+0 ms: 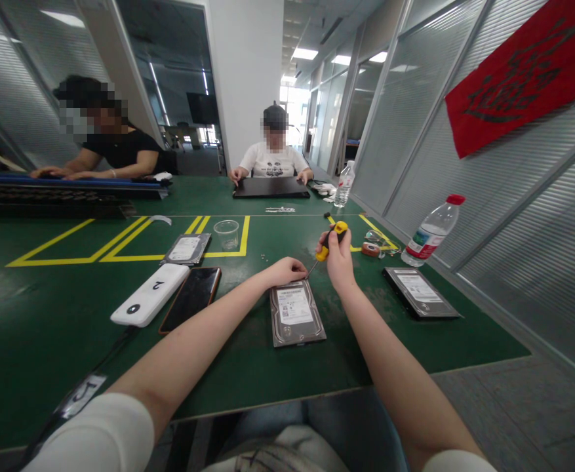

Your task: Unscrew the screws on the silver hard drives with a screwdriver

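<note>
A silver hard drive [296, 311] with a white label lies flat on the green table in front of me. My right hand [340, 259] is wrapped round the yellow and black handle of a screwdriver [322, 254]. Its thin shaft slants down to the left, and the tip is at the drive's far edge. At that same edge, my left hand [288, 270] has its fingers curled together beside the tip. Whatever sits between those fingers is too small or hidden to name.
More hard drives lie right [419, 293] and left [187, 248]. A white power bank [150, 295], phone [192, 298], plastic cup [227, 235] and water bottle [432, 233] stand or lie around. Tiny bits [264, 257] lie beyond my left hand. Two people sit across the table [248, 373].
</note>
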Demonstrator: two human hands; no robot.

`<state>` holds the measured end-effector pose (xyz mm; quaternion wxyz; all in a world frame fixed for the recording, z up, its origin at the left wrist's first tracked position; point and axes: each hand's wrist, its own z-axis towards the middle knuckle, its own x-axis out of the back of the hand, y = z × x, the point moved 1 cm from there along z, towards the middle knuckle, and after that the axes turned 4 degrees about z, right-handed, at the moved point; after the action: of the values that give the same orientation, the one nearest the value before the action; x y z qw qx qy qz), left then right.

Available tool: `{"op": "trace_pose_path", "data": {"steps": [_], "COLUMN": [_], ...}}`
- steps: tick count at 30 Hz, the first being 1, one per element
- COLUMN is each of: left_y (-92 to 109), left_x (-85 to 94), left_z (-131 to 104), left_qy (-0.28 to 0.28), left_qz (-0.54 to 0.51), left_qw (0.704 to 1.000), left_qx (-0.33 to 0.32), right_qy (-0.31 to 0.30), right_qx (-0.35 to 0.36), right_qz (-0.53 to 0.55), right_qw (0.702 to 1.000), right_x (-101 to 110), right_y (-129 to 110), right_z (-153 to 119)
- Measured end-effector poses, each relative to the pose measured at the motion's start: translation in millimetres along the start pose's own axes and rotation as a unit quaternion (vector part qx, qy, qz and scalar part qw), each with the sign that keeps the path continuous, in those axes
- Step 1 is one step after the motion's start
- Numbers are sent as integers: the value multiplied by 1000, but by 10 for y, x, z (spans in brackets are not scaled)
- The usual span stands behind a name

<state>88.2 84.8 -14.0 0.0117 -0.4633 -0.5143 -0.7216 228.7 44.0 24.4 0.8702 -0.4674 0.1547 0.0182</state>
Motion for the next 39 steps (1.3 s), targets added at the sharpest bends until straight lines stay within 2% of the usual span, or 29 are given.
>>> {"op": "trace_pose_path", "data": {"steps": [15, 23, 39], "left_y": [4, 4, -6], "left_x": [6, 5, 4], "left_z": [-5, -8, -6], "left_qy": [-2, -5, -4], "left_qz": [-15, -22, -28], "left_qw": [1000, 1000, 1000], "left_qx": [1, -3, -8], "right_qy": [-28, -49, -42], "right_qx": [-5, 4, 4], "right_qz": [42, 17, 0], "right_qw": [999, 999, 999], "right_x": [-19, -31, -28], "right_y": [10, 17, 4], "right_z": [3, -6, -16]}}
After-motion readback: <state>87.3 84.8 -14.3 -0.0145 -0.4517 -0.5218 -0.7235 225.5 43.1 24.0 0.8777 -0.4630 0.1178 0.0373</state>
